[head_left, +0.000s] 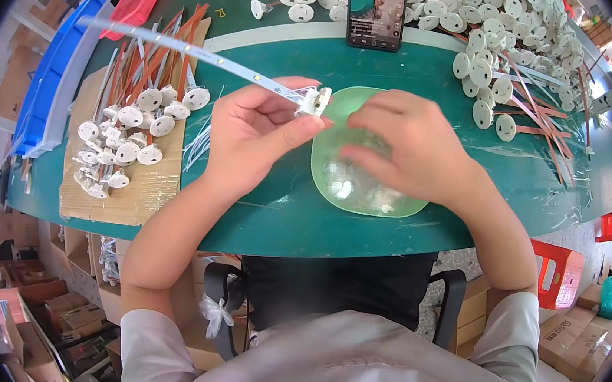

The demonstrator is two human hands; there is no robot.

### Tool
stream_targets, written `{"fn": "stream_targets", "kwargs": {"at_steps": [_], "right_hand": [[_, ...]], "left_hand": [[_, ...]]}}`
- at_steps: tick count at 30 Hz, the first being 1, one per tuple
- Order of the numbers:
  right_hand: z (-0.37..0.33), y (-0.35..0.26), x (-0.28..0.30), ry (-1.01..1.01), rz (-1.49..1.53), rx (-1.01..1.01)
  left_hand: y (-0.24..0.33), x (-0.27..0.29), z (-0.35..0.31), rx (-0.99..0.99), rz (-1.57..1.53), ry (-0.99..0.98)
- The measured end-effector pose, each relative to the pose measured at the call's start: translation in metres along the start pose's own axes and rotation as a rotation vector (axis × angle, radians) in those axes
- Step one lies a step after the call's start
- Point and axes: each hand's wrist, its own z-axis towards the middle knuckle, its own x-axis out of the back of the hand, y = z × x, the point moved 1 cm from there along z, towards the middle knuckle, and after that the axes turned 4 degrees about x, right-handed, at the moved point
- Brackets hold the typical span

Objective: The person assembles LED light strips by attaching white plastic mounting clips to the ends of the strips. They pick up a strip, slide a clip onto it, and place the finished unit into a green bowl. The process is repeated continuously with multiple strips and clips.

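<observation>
My left hand (259,128) is closed, with thumb and fingers pinching a white plastic end piece (315,102) that has a small opening and thin wires. From that piece a narrow white LED strip (208,56) sticks out to the upper left, over the table. My right hand (417,144) hovers above a light green bowl (320,181), its fingers bent and smeared by motion. Small clear or whitish parts (355,185) lie in the bowl, too blurred to name. Whether the right fingers hold any of them is hidden.
On cardboard (149,197) at the left lie finished-looking white round caps (131,114) with strips. More caps (484,60) heap up at the back and right. A phone (375,12) stands at the far edge. Blue (52,82) and red trays (138,3) sit far left.
</observation>
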Motion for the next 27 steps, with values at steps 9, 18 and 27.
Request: {"fn": "stream_targets", "kwargs": {"at_steps": [9, 18, 27], "right_hand": [[-0.003, -0.003, -0.001, -0.248, 0.248, 0.002], [0.001, -0.002, 0.002, -0.113, 0.511, -0.242], [0.004, 0.003, 0.007, -0.087, 0.485, -0.159]], "left_hand": [[-0.001, 0.0, -0.003, 0.027, 0.032, -0.029], [0.001, -0.002, -0.004, 0.047, 0.061, -0.037], [0.005, -0.004, -0.005, 0.085, 0.082, -0.064]]}}
